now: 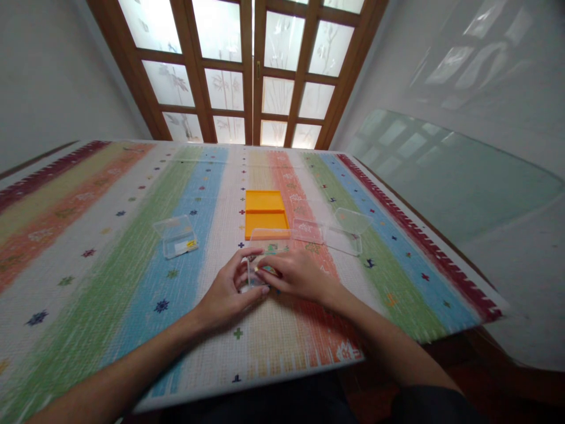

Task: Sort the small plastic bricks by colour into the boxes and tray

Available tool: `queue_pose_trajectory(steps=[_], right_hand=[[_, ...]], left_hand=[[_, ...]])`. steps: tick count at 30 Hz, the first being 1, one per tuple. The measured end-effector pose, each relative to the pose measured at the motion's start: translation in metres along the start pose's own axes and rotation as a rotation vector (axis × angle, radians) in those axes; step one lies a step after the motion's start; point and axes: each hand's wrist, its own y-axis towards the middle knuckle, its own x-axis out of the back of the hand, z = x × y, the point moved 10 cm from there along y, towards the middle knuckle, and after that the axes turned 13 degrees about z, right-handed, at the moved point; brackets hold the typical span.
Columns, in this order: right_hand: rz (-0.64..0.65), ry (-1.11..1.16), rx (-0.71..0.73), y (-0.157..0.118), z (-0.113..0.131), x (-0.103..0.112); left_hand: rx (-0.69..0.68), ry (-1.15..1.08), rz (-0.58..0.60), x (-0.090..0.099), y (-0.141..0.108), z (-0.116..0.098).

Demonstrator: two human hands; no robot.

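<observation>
Fingers of the left hand (pixel 232 285) curled round the left side of the clear box (pixel 252 277), holding its thin plastic wall. I saw the right hand (pixel 300 274) bent over it from the other side, tips close together; I could not tell what they pinched. The box sat between both hands, its long way hidden. Just past the fingers lay an orange case (pixel 265 225), flat and open, on stripy, bumpy cloth (pixel 282 344).
</observation>
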Motion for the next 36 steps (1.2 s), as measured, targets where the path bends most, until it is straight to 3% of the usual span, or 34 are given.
queue_pose_trajectory(steps=[4,10,15,19,22,25,36], right_hand=[[0.04,0.001,0.015,0.002,0.004,-0.004],[-0.205,0.117,-0.073,-0.013,-0.017,0.029],[-0.285,0.159,-0.174,-0.025,-0.042,0.038],[-0.103,0.112,-0.16,-0.017,-0.045,0.023],[0.099,0.014,-0.123,-0.009,-0.037,0.005],[0.222,-0.036,-0.121,-0.005,-0.033,-0.007],[0.331,-0.094,-0.131,-0.002,-0.028,-0.021]], left_hand=[[0.009,0.011,0.01,-0.001,0.0,0.003],[0.007,0.017,-0.026,0.007,-0.001,0.001],[-0.008,0.071,-0.164,0.035,-0.002,-0.006],[-0.061,0.169,-0.283,0.055,-0.004,-0.017],[-0.052,0.178,-0.295,0.058,-0.004,-0.018],[-0.047,0.164,-0.298,0.058,-0.005,-0.018],[-0.057,0.154,-0.303,0.057,-0.005,-0.017]])
